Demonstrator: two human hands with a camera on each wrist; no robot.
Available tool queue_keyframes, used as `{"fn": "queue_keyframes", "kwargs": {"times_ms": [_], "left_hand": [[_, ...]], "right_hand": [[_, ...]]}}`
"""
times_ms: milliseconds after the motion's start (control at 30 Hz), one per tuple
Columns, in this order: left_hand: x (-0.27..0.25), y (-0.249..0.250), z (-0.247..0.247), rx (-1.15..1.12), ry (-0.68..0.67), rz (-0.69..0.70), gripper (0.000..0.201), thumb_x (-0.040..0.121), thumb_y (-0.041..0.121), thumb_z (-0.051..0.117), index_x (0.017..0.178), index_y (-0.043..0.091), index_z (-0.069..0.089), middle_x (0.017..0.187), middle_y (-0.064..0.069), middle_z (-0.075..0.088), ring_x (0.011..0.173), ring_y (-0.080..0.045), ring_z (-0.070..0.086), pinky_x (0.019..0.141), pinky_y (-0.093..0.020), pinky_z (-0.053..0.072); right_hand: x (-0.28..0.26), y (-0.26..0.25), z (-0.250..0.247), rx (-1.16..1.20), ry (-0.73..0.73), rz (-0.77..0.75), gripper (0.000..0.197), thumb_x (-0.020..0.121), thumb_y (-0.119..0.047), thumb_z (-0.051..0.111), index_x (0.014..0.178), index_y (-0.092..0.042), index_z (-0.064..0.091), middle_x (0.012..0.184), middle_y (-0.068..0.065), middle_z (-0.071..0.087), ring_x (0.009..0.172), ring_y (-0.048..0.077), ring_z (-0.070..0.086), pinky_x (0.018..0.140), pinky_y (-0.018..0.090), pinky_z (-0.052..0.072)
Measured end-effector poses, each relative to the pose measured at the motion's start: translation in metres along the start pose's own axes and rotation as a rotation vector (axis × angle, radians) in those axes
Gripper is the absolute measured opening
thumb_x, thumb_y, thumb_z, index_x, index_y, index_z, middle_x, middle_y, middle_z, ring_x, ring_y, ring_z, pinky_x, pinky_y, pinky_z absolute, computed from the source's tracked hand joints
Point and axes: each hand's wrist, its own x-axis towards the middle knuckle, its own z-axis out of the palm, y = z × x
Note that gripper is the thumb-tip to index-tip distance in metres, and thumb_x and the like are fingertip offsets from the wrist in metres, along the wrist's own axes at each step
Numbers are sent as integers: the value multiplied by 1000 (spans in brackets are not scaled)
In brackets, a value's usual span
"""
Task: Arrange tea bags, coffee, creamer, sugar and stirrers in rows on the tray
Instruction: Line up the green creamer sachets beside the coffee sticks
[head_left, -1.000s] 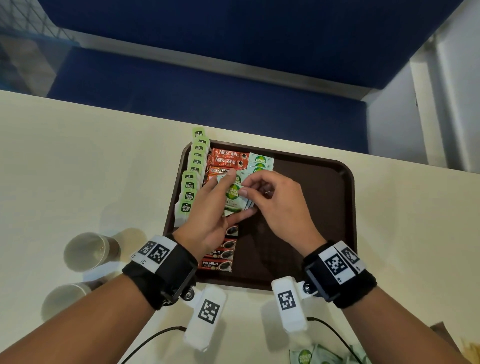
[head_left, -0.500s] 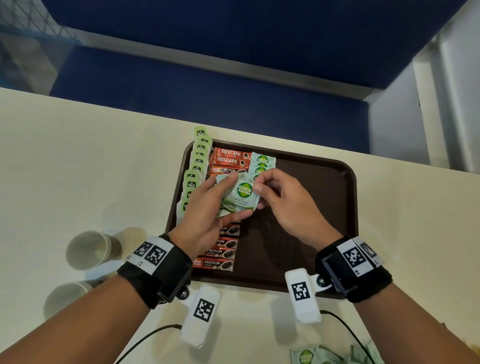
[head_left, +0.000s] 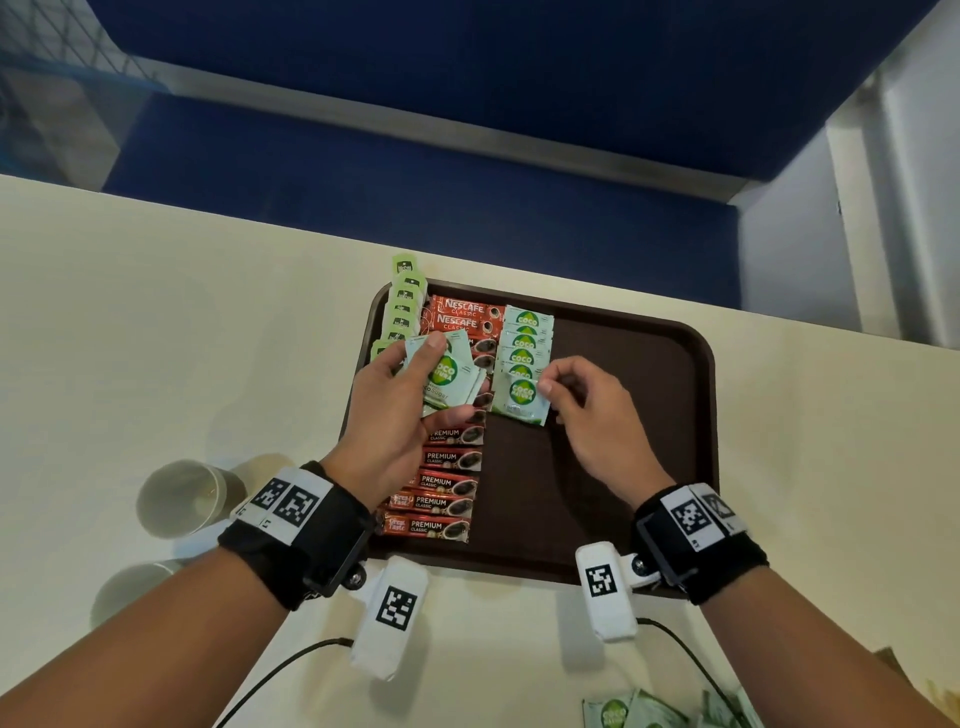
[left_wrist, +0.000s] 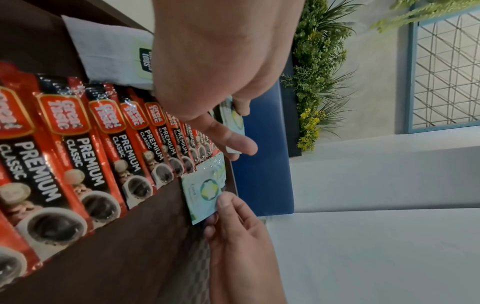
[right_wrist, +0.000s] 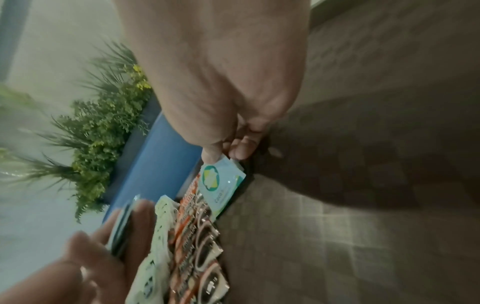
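A brown tray (head_left: 649, 374) holds a left row of green tea bags (head_left: 402, 312), a row of red coffee sticks (head_left: 447, 501) and a started row of pale-green coco sugar sachets (head_left: 524, 340). My left hand (head_left: 395, 410) grips a small stack of sugar sachets (head_left: 447, 376) above the coffee row. My right hand (head_left: 582, 410) pinches one sugar sachet (head_left: 521, 397) by its right edge at the near end of the sugar row. That sachet (left_wrist: 203, 192) shows in the left wrist view, and the same sachet (right_wrist: 221, 185) in the right wrist view. I cannot tell whether it touches the tray.
Two paper cups (head_left: 182, 499) stand on the cream table left of the tray. More sugar sachets (head_left: 634, 714) lie at the table's near right edge. The tray's right half (head_left: 623, 441) is bare. Wrist camera cables trail near the front edge.
My right hand drew one sachet off the stack in my left hand and carried it right to the near end of the sugar row. The left hand kept the stack.
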Motion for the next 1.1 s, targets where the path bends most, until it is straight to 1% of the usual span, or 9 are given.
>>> {"fn": "queue_keyframes", "kwargs": {"times_ms": [67, 233, 367, 500, 633, 733, 833, 900, 1100], "left_hand": [[-1, 0, 0, 0, -4, 2, 31, 103, 29, 71, 131, 15, 70, 114, -8, 82, 103, -26, 81, 52, -27, 62], [-3, -2, -1, 14, -14, -5, 28, 103, 28, 70, 129, 15, 71, 108, -4, 84, 97, -20, 82, 52, -28, 64], [-3, -3, -3, 11, -7, -4, 26, 104, 29, 70, 126, 16, 72, 107, -4, 84, 96, -20, 82, 53, -28, 64], [0, 0, -8, 4, 26, 12, 26, 104, 30, 70, 127, 19, 73, 110, -4, 83, 102, -22, 81, 54, -28, 62], [2, 3, -12, -4, 49, 12, 27, 103, 33, 71, 127, 20, 74, 108, -2, 84, 100, -18, 82, 54, -26, 61], [4, 5, -13, -9, 56, 16, 32, 102, 34, 71, 130, 19, 73, 110, -2, 83, 100, -18, 81, 53, -25, 60], [4, 5, -13, -12, 57, 19, 32, 102, 34, 71, 131, 19, 73, 110, -2, 84, 99, -17, 82, 53, -25, 60], [4, 5, -13, -8, 56, 20, 32, 102, 34, 71, 130, 19, 73, 109, -2, 84, 97, -15, 82, 53, -25, 60], [4, 5, -11, -9, 47, 22, 31, 103, 34, 70, 130, 20, 73, 108, -1, 84, 96, -13, 82, 53, -24, 60]], "right_hand": [[-1, 5, 6, -48, 13, -24, 9, 104, -18, 68, 98, -25, 69, 99, -7, 72, 94, 9, 68, 83, 31, 57], [-3, 6, 15, -111, 123, -115, 10, 100, -10, 72, 103, -19, 70, 110, -1, 60, 93, -1, 61, 82, 8, 46], [-10, 5, 18, -131, 151, -146, 24, 96, -19, 79, 115, -21, 64, 119, -2, 50, 91, 5, 59, 78, 10, 49], [-20, 7, 21, -230, 60, -165, 40, 92, -24, 84, 123, -22, 59, 126, -8, 41, 94, 0, 52, 80, 5, 49], [-21, 10, 22, -266, 63, -189, 38, 94, -20, 82, 124, -20, 59, 129, -7, 41, 105, -3, 46, 85, 2, 46], [-21, 11, 20, -254, 75, -181, 37, 95, -16, 81, 124, -20, 59, 131, -5, 41, 101, -6, 49, 84, 1, 46], [-22, 11, 18, -248, 69, -186, 38, 95, -16, 81, 125, -20, 58, 131, -5, 41, 105, -18, 50, 82, 0, 47], [-22, 11, 18, -249, 66, -189, 38, 95, -16, 81, 125, -21, 58, 131, -5, 41, 105, -20, 50, 83, 1, 47], [-21, 10, 19, -254, 65, -190, 39, 95, -17, 81, 126, -21, 57, 132, -6, 40, 100, -1, 51, 83, 0, 46]]}}
